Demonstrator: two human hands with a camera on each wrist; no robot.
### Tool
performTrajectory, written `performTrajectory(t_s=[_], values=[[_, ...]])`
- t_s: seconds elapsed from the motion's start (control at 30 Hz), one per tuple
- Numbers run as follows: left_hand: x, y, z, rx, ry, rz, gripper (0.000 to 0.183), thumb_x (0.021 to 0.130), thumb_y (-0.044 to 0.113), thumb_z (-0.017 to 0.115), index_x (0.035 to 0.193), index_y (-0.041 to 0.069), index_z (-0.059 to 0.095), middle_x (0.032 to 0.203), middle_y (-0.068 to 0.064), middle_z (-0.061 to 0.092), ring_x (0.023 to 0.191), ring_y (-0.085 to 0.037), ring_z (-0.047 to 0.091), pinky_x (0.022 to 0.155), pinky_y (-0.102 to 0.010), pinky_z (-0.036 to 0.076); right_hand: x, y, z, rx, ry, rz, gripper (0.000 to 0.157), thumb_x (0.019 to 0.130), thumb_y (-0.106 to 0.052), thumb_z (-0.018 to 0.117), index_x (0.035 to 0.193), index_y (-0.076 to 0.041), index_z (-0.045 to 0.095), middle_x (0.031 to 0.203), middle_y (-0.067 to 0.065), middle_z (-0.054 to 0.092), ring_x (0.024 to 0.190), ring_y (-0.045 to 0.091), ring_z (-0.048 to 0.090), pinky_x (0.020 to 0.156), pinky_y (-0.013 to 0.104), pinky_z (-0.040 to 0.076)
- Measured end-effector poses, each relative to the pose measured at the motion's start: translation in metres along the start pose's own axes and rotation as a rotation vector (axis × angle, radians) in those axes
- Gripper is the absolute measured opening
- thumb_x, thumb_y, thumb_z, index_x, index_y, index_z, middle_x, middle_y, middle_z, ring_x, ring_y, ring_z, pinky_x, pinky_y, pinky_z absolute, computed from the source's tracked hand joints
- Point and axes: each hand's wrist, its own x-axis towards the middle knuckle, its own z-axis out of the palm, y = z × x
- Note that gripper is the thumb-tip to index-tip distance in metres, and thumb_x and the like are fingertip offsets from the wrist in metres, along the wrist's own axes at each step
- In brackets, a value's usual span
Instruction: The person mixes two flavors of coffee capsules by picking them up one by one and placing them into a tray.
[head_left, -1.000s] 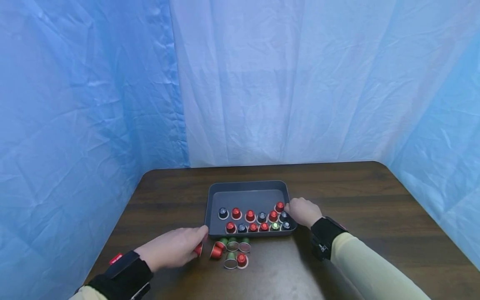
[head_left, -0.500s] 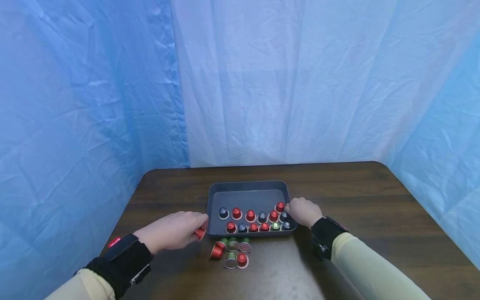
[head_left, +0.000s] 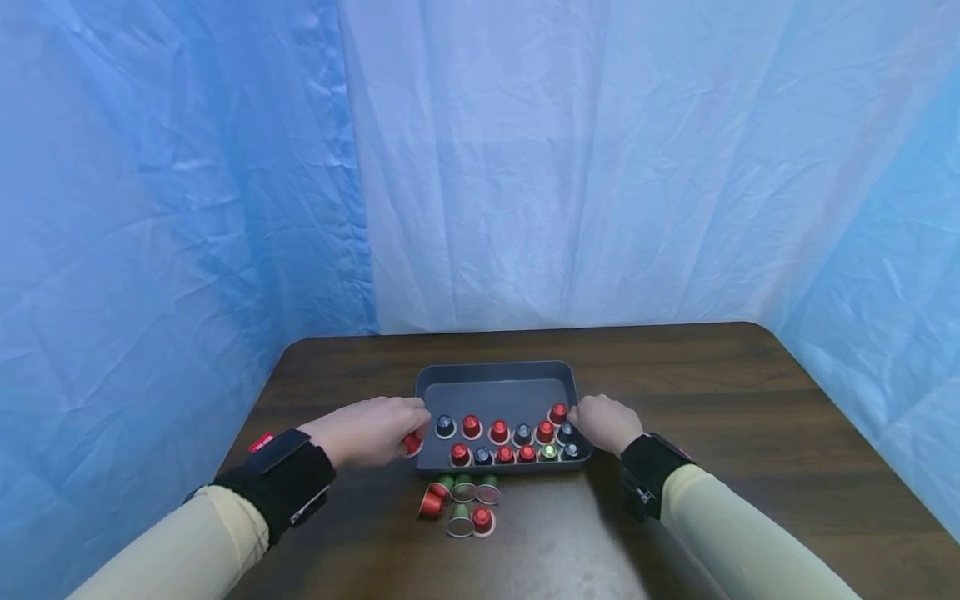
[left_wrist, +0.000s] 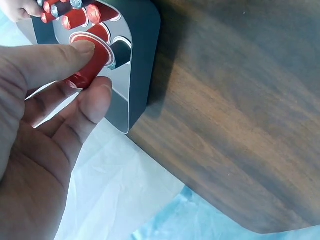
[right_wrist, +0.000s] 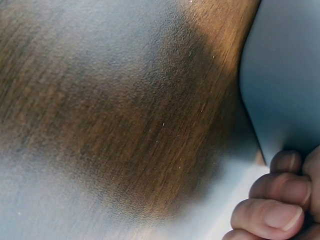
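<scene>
A red coffee capsule (left_wrist: 92, 62) is pinched between the thumb and fingers of my left hand (head_left: 375, 429), at the left rim of the dark grey tray (head_left: 487, 375). Its foil end points up toward the thumb in the left wrist view. My right hand (head_left: 609, 423) grips the tray's right edge, its fingers (right_wrist: 280, 190) curled by the outer wall in the right wrist view. Inside the tray, red, dark blue and light green capsules stand foil side down in uneven rows along the front and right. One dark blue capsule (head_left: 446, 426) is nearest the left hand.
In front of the tray lie several loose capsules, among them a tipped red capsule (head_left: 431, 503), a green capsule (head_left: 461, 522) and an upright red capsule (head_left: 483, 520). The wooden table (head_left: 705, 392) is bordered by blue curtains (head_left: 487, 167).
With its red capsule, my left hand has risen and moved right and away from the body, to over the tray's left rim. The right hand keeps its place at the tray.
</scene>
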Motion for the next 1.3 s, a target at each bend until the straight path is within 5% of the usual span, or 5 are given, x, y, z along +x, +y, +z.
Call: performTrajectory(t_s=[0.7,1.3], values=[[0.046,-0.005,0.006,0.027,-0.093,-0.055,0.031,0.084,0.002,0.082,0.107,0.022,0.076,0.102,0.004,0.062,0.092,-0.016,0.060,0.096,-0.040,0.055,-0.001,0.000,0.000,0.042,-0.009,0.015,0.028,0.104,-0.026,0.057,0.095,-0.004,0.072,0.071,0.003,0.059,0.064,0.018,0.057,0.060,0.033,0.048],[0.061,-0.003,0.032,-0.001,-0.138,-0.058,0.026,0.085,0.004,0.082,0.101,0.025,0.078,0.097,0.004,0.061,0.089,-0.015,0.060,0.095,-0.039,0.055,0.005,0.003,0.004,0.046,-0.009,0.031,0.030,0.104,-0.029,0.058,0.097,-0.004,0.073,0.069,0.003,0.059,0.064,0.019,0.058,0.061,0.033,0.048]])
